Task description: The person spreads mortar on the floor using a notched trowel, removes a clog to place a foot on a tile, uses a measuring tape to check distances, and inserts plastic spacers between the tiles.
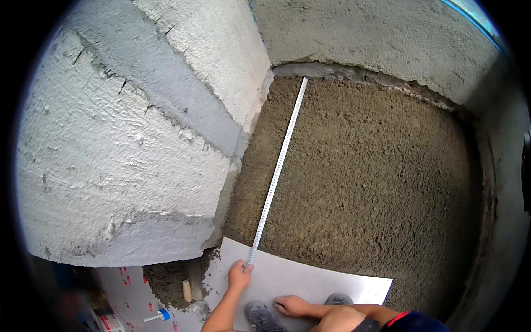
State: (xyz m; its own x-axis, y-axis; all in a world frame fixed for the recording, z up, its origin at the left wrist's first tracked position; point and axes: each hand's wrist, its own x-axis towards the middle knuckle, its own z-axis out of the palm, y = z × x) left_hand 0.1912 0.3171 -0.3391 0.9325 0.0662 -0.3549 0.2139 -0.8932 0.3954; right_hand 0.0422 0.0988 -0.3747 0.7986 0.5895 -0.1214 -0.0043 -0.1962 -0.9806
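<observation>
My left hand (239,275) grips the near end of a white steel tape measure (279,166). The tape stretches over rough damp mortar (370,177) toward the far wall's base. My right hand (293,306) rests low on a pale grey tile (354,289), fingers curled in; whether they hold anything is unclear. Two dark shoes (260,315) show on the tile, either side of that hand, with my bent knee below.
Rough plastered walls (127,155) bound the mortar. At lower left are loose mortar (163,282), a cream cylinder (187,289), a blue-capped white tool (163,314), a red-marked sheet (119,293) and a red-and-white package (110,322).
</observation>
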